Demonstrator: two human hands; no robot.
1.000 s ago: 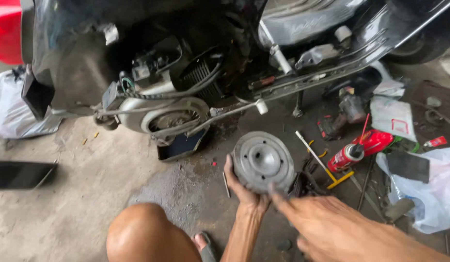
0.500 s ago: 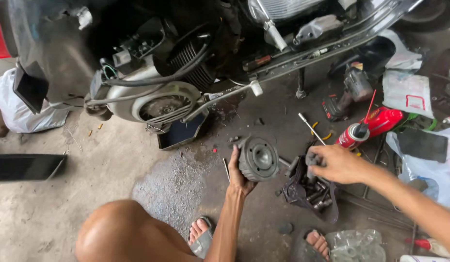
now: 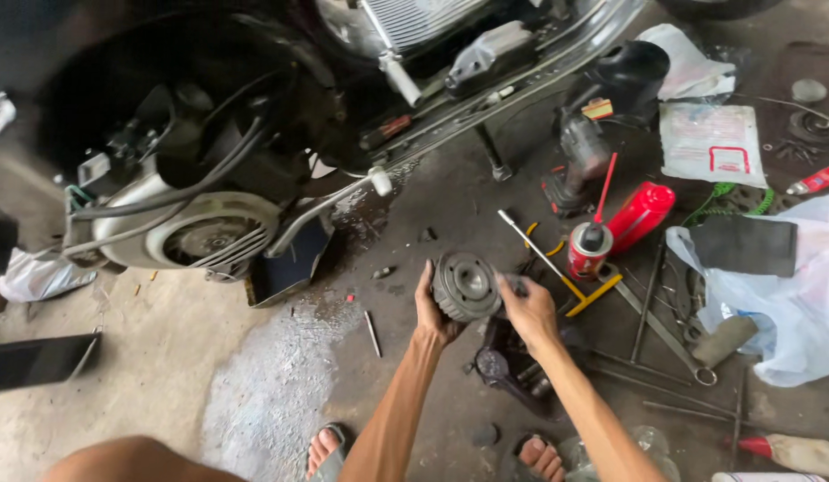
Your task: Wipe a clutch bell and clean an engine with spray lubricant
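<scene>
The person is squatting on the concrete floor (image 3: 164, 393) and holding a round grey metal pulley (image 3: 466, 286) up in front of them, just above the mess of tools. The left hand (image 3: 432, 312) is cupping it from the left edge and underside, grip wrapped firmly around the rim. The right hand (image 3: 526, 308) is pressing in from the right side, fingers (image 3: 508, 284) curled on the rim, so both grips are closed on the same part. The face of the pulley is pointing up toward the camera.

Right below it a dark greasy part (image 3: 512, 370) is lying on the floor. Just to the right a red spray can (image 3: 589, 250) is standing upright, with a red bottle (image 3: 642, 214) lying tipped behind it and a yellow-handled wrench (image 3: 557, 272) lying beside it. The scooter (image 3: 254, 134) is sitting further back with its engine side (image 3: 191, 236) opened up. Sandalled feet (image 3: 325, 451) are showing at the bottom edge.
</scene>
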